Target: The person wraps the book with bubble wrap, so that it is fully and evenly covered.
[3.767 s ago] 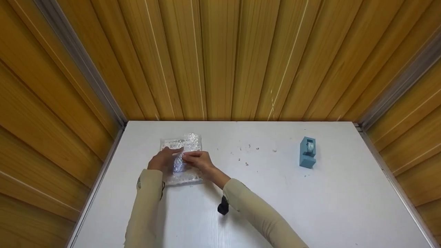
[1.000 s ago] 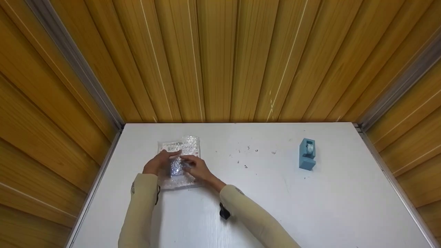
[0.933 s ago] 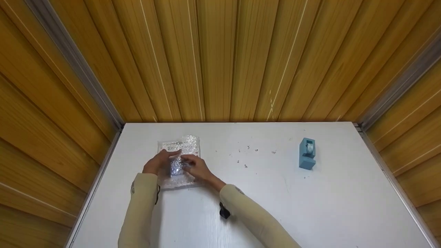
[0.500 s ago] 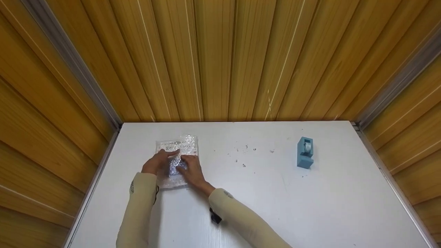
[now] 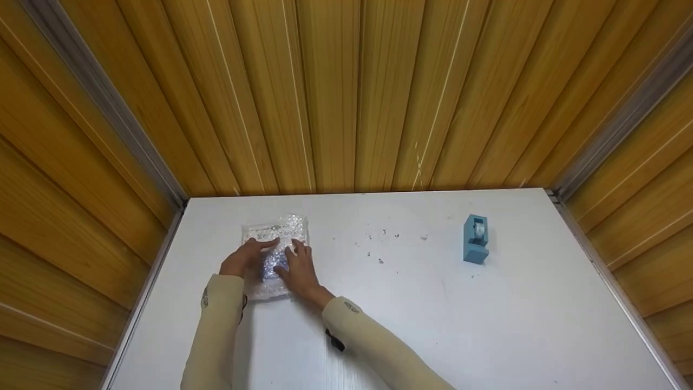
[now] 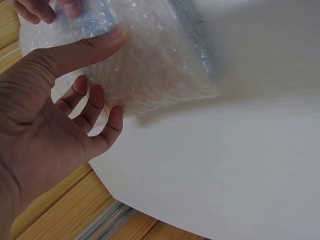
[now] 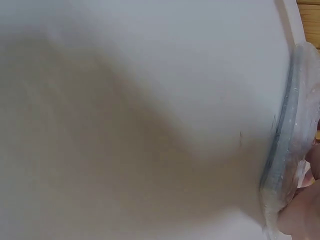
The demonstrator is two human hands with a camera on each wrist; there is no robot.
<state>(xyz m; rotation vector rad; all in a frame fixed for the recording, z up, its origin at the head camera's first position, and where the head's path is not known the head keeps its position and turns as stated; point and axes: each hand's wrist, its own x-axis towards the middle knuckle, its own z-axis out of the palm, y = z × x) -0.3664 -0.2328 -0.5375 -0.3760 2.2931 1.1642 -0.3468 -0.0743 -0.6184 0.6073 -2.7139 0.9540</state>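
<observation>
A flat package in clear bubble wrap (image 5: 295,224) lies on the white table at the left, with something blue showing through its lower middle. My left hand (image 5: 244,260) holds its left side. In the left wrist view the left thumb (image 6: 95,50) lies across the top of the wrap, and the other fingers curl at the edge. My right hand (image 5: 302,275) rests on the package's right half with fingers spread, pressing the wrap. Only the package's side (image 7: 287,135) and part of the right hand (image 7: 302,212) show in the right wrist view. What lies under the fingers is hidden.
A blue tape dispenser (image 5: 475,239) with a roll of clear tape stands at the right of the white table (image 5: 487,325). Several small dark scraps (image 5: 381,261) are scattered in the middle. Wood-look panels (image 5: 335,97) enclose the back and sides.
My right hand has gone from pinching at the wrap's middle to lying on it with fingers spread. The left hand stays on the package's left side. The whole view has shifted slightly.
</observation>
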